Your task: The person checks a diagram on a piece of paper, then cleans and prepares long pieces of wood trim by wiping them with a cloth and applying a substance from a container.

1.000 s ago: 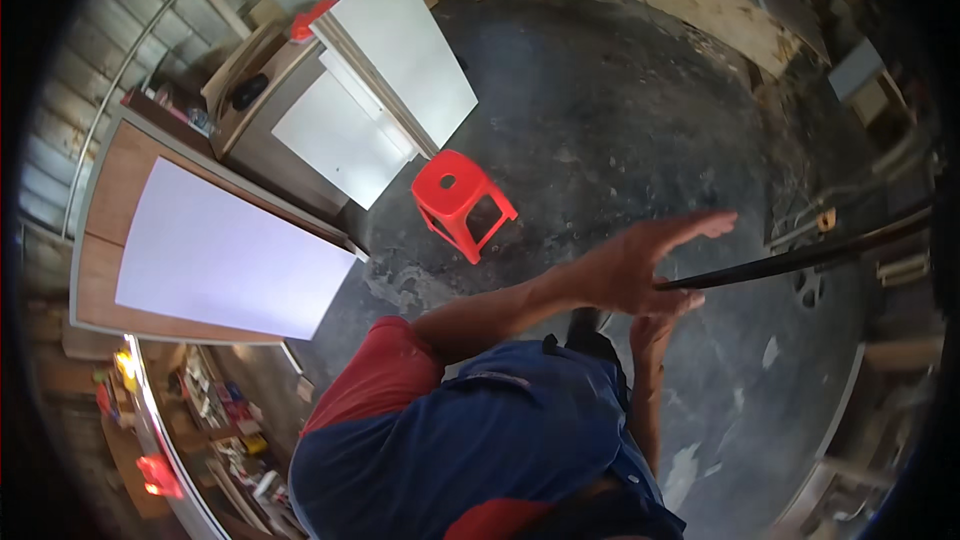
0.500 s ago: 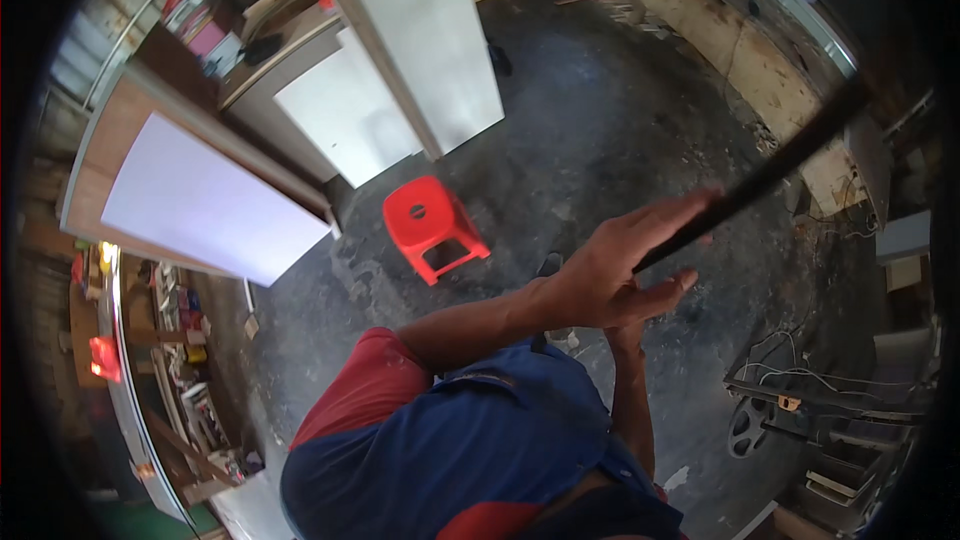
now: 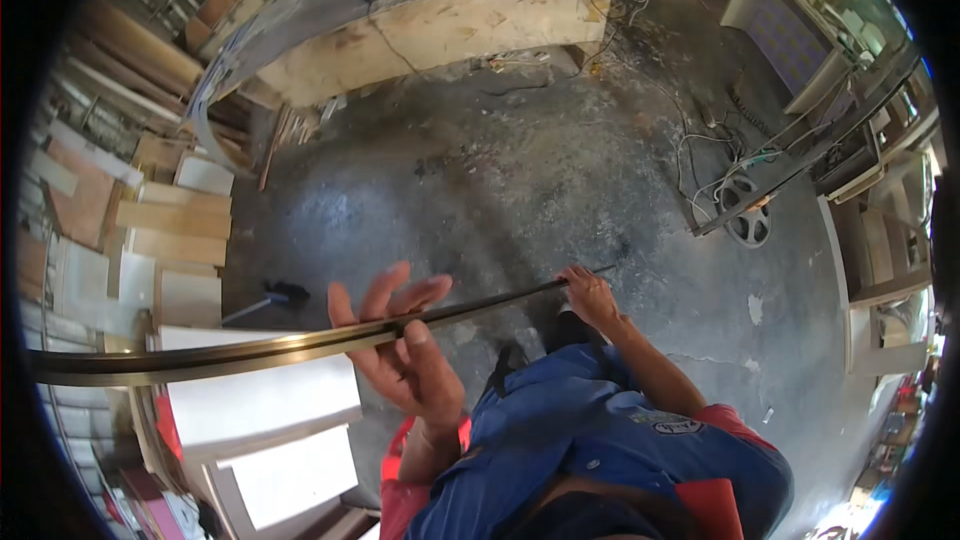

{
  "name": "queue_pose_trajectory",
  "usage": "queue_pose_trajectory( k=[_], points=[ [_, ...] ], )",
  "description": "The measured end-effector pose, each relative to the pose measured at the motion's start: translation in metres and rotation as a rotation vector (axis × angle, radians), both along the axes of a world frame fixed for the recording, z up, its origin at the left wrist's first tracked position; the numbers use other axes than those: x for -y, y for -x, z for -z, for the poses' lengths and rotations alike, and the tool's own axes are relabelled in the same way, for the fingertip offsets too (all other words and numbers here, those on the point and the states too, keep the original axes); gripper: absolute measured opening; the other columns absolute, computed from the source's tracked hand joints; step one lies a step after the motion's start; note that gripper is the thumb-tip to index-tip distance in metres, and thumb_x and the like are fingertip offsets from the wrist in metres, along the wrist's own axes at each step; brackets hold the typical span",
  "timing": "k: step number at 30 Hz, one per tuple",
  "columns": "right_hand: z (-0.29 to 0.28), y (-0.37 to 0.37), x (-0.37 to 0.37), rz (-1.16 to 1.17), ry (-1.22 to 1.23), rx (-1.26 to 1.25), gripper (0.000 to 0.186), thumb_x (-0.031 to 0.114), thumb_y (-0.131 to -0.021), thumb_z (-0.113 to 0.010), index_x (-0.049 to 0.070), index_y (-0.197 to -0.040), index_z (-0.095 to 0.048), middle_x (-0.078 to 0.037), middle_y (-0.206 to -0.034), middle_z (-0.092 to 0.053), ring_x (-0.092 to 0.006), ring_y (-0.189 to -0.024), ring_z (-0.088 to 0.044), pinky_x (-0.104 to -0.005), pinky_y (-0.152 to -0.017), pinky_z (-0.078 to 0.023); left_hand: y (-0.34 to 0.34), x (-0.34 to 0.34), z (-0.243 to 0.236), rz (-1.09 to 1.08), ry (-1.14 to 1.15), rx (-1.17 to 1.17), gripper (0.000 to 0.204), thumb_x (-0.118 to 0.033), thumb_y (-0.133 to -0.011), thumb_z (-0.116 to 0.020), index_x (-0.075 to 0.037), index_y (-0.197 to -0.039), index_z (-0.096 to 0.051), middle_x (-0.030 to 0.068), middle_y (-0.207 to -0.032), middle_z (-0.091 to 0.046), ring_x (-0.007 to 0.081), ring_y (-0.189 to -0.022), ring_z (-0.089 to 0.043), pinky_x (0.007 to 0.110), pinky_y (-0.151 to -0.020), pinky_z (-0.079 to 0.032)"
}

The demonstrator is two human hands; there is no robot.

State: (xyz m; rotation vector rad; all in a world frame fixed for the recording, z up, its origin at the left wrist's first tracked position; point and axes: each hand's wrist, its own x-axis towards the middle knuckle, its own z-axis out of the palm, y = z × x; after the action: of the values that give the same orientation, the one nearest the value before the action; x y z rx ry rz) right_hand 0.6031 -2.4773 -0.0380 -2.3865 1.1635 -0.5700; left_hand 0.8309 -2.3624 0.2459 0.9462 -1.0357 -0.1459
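A long, thin brass-coloured metal channel (image 3: 280,342), grooved along its length, stretches across from the left rim to the middle. My left hand (image 3: 400,360) cradles it loosely. The strip lies between the thumb and the fingers, which are spread and not tightly wrapped. Beyond it, my right hand (image 3: 592,297) is closed around the channel near its far right end, and a short tip sticks out past the fingers.
A workbench (image 3: 440,30) with tools and cables stands ahead. Boards (image 3: 185,215) and white panels (image 3: 262,398) lean at the left. A red stool (image 3: 395,460) is partly hidden by my left arm. A spoked wheel (image 3: 747,225), loose wires and a metal frame stand at the right.
I have turned to the right: the workbench has come from the right to straight ahead, the stool now lies low at left. The channel has swung to point left, and my right hand has come into view.
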Motion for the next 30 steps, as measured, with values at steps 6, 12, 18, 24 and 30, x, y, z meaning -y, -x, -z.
queue_pose_trajectory(
  k=[6,12,18,24,30],
  points=[
    [0.047,-0.022,0.103,0.009,-0.214,-0.173,0.030,0.000,-0.088,-0.055,0.009,-0.116,-0.059,-0.015,-0.112,-0.064,-0.0363,-0.106,-0.064,-0.0465,-0.084,-0.054,-0.043,0.102,0.026,-0.102,-0.235,-0.110,0.048,-0.017,-0.102,-0.051,0.002,-0.145,-0.041,0.0180,-0.120,-0.063,0.0241,-0.099,-0.065,0.037,-0.089,-0.054],
    [0.057,-0.045,0.226,-0.140,-0.251,-0.082,0.029,0.010,-0.089,-0.059,0.004,-0.118,-0.060,-0.017,-0.115,-0.063,-0.0370,-0.111,-0.062,-0.0485,-0.090,-0.051,-0.055,0.244,0.037,-0.119,-0.346,-0.063,0.041,-0.015,-0.103,-0.049,-0.001,-0.142,-0.047,0.0131,-0.108,-0.063,0.0203,-0.096,-0.061,0.038,-0.087,-0.053],
    [-0.019,-0.042,0.370,-0.210,-0.314,0.219,0.032,0.016,-0.090,-0.065,0.005,-0.120,-0.060,-0.017,-0.113,-0.064,-0.0379,-0.107,-0.063,-0.0473,-0.088,-0.051,-0.026,0.413,0.044,0.202,-0.379,-0.047,0.042,-0.011,-0.100,-0.055,0.005,-0.138,-0.045,0.0159,-0.099,-0.067,0.0223,-0.085,-0.064,0.037,-0.080,-0.054],
    [-0.134,-0.036,0.515,-0.196,-0.335,0.620,0.031,0.017,-0.089,-0.073,0.003,-0.114,-0.062,-0.015,-0.100,-0.066,-0.0355,-0.090,-0.065,-0.0429,-0.075,-0.051,0.013,0.579,0.049,0.535,-0.522,-0.021,0.041,-0.008,-0.098,-0.054,0.010,-0.135,-0.045,0.0154,-0.098,-0.069,0.0195,-0.089,-0.064,0.035,-0.086,-0.050],
    [-0.136,-0.010,0.667,0.094,-0.533,0.919,0.026,0.021,-0.089,-0.079,-0.002,-0.085,-0.067,0.002,-0.068,-0.050,-0.0043,-0.073,-0.043,-0.0294,-0.060,-0.037,0.034,0.780,0.053,0.842,-0.525,0.113,0.057,-0.004,-0.095,-0.055,0.011,-0.146,-0.035,0.0181,-0.111,-0.067,0.0234,-0.099,-0.064,0.040,-0.093,-0.048]
  ],
)
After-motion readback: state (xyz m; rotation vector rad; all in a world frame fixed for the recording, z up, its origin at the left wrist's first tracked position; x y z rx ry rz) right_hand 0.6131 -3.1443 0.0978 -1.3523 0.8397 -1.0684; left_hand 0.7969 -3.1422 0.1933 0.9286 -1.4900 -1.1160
